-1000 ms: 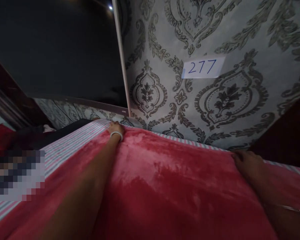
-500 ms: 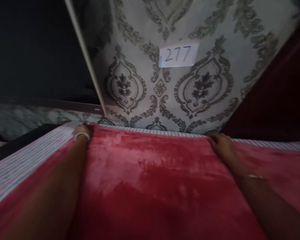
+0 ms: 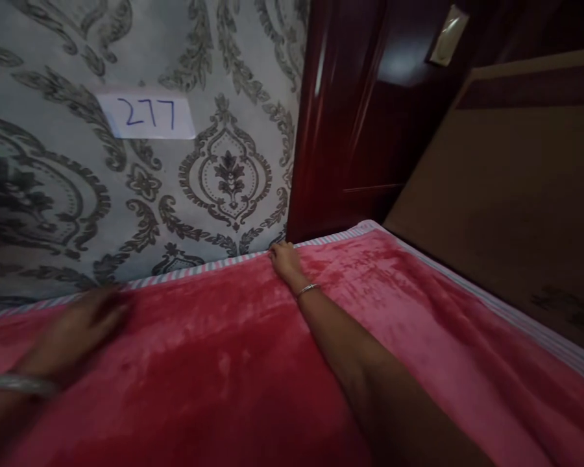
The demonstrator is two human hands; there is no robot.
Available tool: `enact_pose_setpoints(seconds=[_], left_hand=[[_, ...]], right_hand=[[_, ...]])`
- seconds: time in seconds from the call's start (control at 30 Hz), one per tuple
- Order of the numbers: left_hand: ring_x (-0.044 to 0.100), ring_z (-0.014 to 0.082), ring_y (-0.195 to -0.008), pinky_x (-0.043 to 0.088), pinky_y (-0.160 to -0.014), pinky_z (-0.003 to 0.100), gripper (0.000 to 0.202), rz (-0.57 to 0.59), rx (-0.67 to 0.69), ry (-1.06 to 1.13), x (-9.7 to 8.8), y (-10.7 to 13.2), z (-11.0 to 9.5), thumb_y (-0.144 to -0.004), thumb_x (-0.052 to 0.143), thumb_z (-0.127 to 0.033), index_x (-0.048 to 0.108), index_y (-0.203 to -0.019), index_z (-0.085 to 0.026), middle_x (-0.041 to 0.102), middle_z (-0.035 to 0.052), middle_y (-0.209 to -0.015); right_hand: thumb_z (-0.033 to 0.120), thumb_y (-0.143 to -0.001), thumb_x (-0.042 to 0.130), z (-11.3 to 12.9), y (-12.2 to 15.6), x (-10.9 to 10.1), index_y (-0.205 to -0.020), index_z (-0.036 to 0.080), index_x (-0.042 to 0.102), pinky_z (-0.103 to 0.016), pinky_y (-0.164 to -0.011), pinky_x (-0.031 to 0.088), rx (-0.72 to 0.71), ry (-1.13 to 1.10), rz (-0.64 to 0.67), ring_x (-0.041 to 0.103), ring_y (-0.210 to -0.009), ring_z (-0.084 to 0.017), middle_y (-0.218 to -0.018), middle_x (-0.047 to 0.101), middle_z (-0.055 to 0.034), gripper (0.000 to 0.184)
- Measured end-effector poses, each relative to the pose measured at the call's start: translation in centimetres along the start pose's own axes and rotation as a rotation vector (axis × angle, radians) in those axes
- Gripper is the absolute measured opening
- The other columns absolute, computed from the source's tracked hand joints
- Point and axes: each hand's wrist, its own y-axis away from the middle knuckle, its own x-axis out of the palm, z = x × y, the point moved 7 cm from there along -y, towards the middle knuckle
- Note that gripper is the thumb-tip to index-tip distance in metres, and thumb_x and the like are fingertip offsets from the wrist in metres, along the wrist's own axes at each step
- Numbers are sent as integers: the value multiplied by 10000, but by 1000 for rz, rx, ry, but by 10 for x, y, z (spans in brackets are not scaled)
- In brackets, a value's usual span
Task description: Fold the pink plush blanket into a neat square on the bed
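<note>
A red and pink plush blanket (image 3: 253,337) lies over a bed in the head view. A striped sheet (image 3: 170,275) in white, pink and grey shows along its far edge. My right hand (image 3: 286,259), with a thin bangle at the wrist, is at the blanket's far edge by the wall, its fingers curled on that edge. My left hand (image 3: 85,327), wearing a wider bracelet, is over the blanket at lower left. Motion blurs its fingers, so their hold is unclear.
Patterned wallpaper (image 3: 214,71) rises behind the bed, bearing a paper label (image 3: 148,117) marked 277. A dark red glossy door (image 3: 350,123) stands to its right. On the far right, a brown panel (image 3: 511,188) borders the bed's side.
The view has swung right, bringing the door and brown panel into sight. My left hand has left the blanket's far edge and come nearer. My right hand stays at the edge.
</note>
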Motion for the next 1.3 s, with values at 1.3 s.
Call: enact_pose_setpoints(seconds=[1.3], left_hand=[[324, 204, -1509, 255, -1248, 506, 617, -31, 350, -18, 71, -2, -69, -1006, 267, -454, 57, -1585, -482, 258, -134, -1643]], right_hand=[[130, -990, 360, -331, 13, -128, -1348, 121, 646, -319, -1009, 458, 491, 144, -106, 595, -1237, -255, -1348, 637, -178, 458]])
